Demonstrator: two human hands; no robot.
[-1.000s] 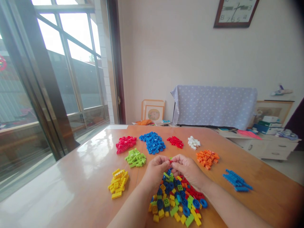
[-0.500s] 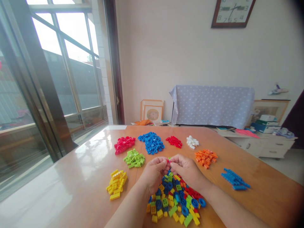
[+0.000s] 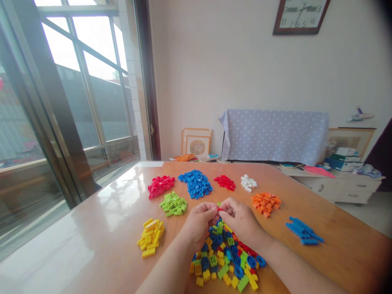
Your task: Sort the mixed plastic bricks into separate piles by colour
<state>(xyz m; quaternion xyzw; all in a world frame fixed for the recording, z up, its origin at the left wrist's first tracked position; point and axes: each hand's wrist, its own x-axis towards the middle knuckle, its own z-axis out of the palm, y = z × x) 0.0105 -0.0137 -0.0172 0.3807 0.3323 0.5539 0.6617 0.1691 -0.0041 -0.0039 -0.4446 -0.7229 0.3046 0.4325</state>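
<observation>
My left hand (image 3: 202, 218) and my right hand (image 3: 240, 216) meet above the far end of a mixed heap of toy bricks (image 3: 223, 269). Between their fingertips a small red brick (image 3: 219, 208) shows, pinched from both sides and mostly covered by the fingers. A bit of green brick (image 3: 218, 203) peeks out just behind the fingertips; whether it is held or lies on the table I cannot tell. The heap under my wrists mixes yellow, green, blue, red and orange pieces, with round blue ones among them.
Sorted piles ring the heap on the wooden table (image 3: 101, 245): yellow (image 3: 151, 237), lime green (image 3: 173, 203), pinkish red (image 3: 161, 186), blue (image 3: 196, 183), red (image 3: 224, 182), white (image 3: 248, 183), orange (image 3: 266, 204) and long blue bricks (image 3: 303, 231). A cloth-draped object (image 3: 275, 134) stands beyond.
Both hands stay together over the heap, with only a slight shift of the fingers. A little more of the red brick shows between the fingertips. The piles look unchanged.
</observation>
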